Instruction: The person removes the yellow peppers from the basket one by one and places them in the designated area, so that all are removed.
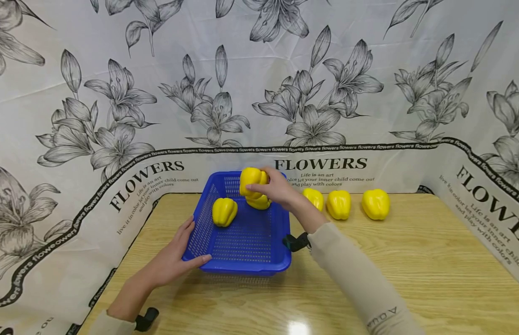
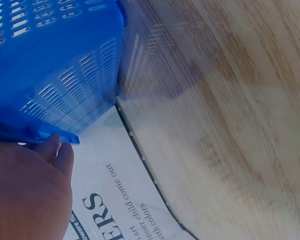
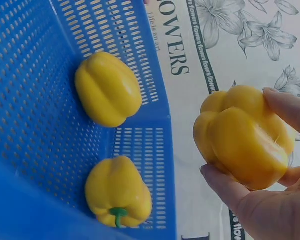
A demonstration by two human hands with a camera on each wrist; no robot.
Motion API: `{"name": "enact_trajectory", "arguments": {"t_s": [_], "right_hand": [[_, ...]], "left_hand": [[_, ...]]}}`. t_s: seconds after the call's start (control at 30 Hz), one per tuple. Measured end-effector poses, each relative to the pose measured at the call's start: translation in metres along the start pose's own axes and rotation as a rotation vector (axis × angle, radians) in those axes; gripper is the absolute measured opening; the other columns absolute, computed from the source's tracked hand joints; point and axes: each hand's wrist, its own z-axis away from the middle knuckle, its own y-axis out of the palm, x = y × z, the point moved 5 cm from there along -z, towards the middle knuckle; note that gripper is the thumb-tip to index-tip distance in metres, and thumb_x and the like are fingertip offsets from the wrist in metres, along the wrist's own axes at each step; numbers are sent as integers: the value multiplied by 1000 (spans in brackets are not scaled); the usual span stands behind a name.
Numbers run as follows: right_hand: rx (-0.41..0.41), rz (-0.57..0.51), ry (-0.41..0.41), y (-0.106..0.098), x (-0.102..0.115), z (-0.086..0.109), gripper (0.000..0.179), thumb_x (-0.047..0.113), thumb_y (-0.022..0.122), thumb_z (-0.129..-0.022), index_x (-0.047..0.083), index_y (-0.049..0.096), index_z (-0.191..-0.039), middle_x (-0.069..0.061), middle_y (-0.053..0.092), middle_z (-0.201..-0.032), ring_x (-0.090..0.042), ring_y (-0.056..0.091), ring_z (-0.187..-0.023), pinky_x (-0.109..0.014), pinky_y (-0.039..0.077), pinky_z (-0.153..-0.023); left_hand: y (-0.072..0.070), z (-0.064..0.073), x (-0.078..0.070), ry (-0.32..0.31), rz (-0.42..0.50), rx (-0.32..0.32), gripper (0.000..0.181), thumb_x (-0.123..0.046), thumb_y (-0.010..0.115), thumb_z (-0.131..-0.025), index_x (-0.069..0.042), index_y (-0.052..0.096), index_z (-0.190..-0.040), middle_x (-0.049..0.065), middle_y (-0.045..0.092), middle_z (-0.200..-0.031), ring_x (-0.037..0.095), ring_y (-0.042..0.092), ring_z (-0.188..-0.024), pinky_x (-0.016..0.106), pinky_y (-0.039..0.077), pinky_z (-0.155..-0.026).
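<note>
My right hand (image 1: pixel 278 186) grips a yellow bell pepper (image 1: pixel 252 181) above the far right part of a blue plastic basket (image 1: pixel 242 266). In the right wrist view, thumb and fingers hold this bell pepper (image 3: pixel 245 137) from its sides. Two more yellow bell peppers lie inside the basket: one bell pepper (image 1: pixel 224 212) at the left, another bell pepper (image 1: pixel 259 202) partly hidden under the held one. My left hand (image 1: pixel 175 256) holds the basket's near left corner, thumb over the rim. In the left wrist view, its fingers (image 2: pixel 64 159) reach the rim's edge.
On the wooden table (image 1: pixel 410 270), right of the basket, stand three yellow bell peppers in a row: a near one (image 1: pixel 313 199) partly behind the right forearm, a middle one (image 1: pixel 339 204) and a far-right one (image 1: pixel 375 204). A flower-printed cloth (image 1: pixel 225 28) hangs behind and at both sides.
</note>
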Motion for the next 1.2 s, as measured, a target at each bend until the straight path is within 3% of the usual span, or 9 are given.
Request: {"name": "enact_trajectory", "arguments": {"t_s": [0.33, 0.83, 0.97, 1.2], "right_hand": [[6, 88, -57, -15, 8, 16, 67, 26, 74, -96, 7, 41, -151, -17, 55, -130, -31, 59, -112, -42, 54, -91], [-21, 279, -158, -49, -9, 43, 68, 23, 77, -94, 6, 42, -150, -19, 55, -135, -38, 60, -120, -47, 56, -91], [-26, 305, -149, -56, -16, 49, 69, 23, 77, -93, 4, 43, -149, -20, 57, -132, -37, 61, -115, -46, 55, -90], [-16, 318, -115, -64, -32, 60, 66, 23, 78, -92, 3, 45, -146, -20, 58, -123, -32, 61, -100, -37, 55, -73]], "left_hand": [[0, 0, 0, -1, -6, -5, 107, -63, 67, -91, -12, 10, -166, 8, 3, -172, 44, 24, -151, 66, 32, -113], [0, -1, 0, -5, -10, 1, 107, -61, 67, -92, -13, 8, -166, 5, 2, -172, 43, 24, -152, 66, 32, -114], [-1, -1, 0, -11, -14, 5, 107, -62, 67, -91, -13, 7, -166, 5, 1, -172, 43, 23, -152, 66, 32, -114], [0, -1, 1, -17, -18, 8, 108, -64, 66, -91, -12, 8, -166, 6, 2, -172, 42, 23, -152, 66, 31, -114]]}}
